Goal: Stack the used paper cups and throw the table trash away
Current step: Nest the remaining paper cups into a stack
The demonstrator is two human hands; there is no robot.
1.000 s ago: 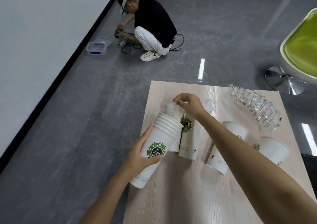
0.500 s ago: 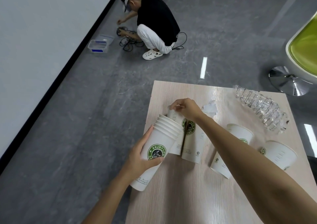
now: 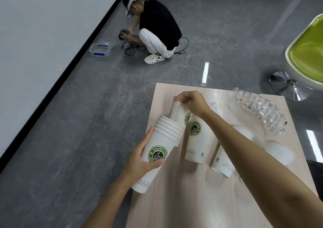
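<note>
Left grip (image 3: 142, 155) was wrapped round the stack of cups (image 3: 161, 140), thumb across the green logo. It looked the same as half a second before. The stack was tilted, mouth pointing away, base down by the left edge of the table (image 3: 183, 201).

Right grip (image 3: 194, 102) had its fingertips pinched on the top rim of a single cup (image 3: 176, 112). That's the bit that changed: the cup sat higher against the stack's mouth than it did a moment earlier, when it was down beside it. Its lower end was hidden behind the stack's rims, so I couldn't tell if it was inside or just behind.

3 loose cups (image 3: 196, 140) stood upright on the table to the right, where they'd been, with the right forearm crossing over 2 of them. The crumpled clear plastic (image 3: 258, 112) lay at the far right corner, well apart from the cups.

Off the table, a crouching person (image 3: 157, 26) was busy with cables on the floor beside a plastic tub (image 3: 103, 48), and a green chair (image 3: 307, 53) stood on the right.
</note>
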